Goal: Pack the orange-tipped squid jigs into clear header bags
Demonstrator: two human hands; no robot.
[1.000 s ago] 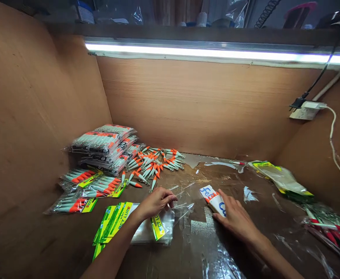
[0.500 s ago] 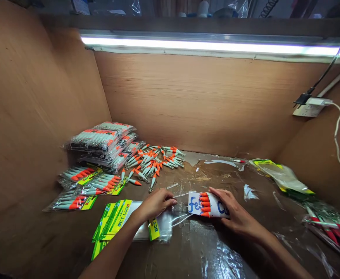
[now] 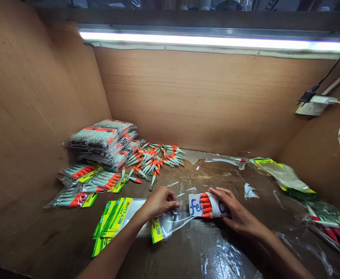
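Observation:
My left hand (image 3: 159,202) pinches the open mouth of a clear plastic bag (image 3: 170,223) with a yellow-green label, lying on a stack of such bags (image 3: 111,221). My right hand (image 3: 235,213) is closed on a white card with blue lettering (image 3: 199,206) that carries a row of orange-tipped lures. The card's left end sits at the bag's mouth, between both hands.
Loose orange-and-white lures (image 3: 152,159) lie in a heap at the back. Filled packs (image 3: 102,141) are stacked at the back left, more (image 3: 84,184) lie in front of them. Plastic bags (image 3: 283,176) and red lures (image 3: 332,226) sit at the right. A socket (image 3: 313,106) hangs on the right wall.
My right hand picked up the card, turned it so the orange lures show, and brought it left to the bag's mouth. My left hand lifted the bag's opening.

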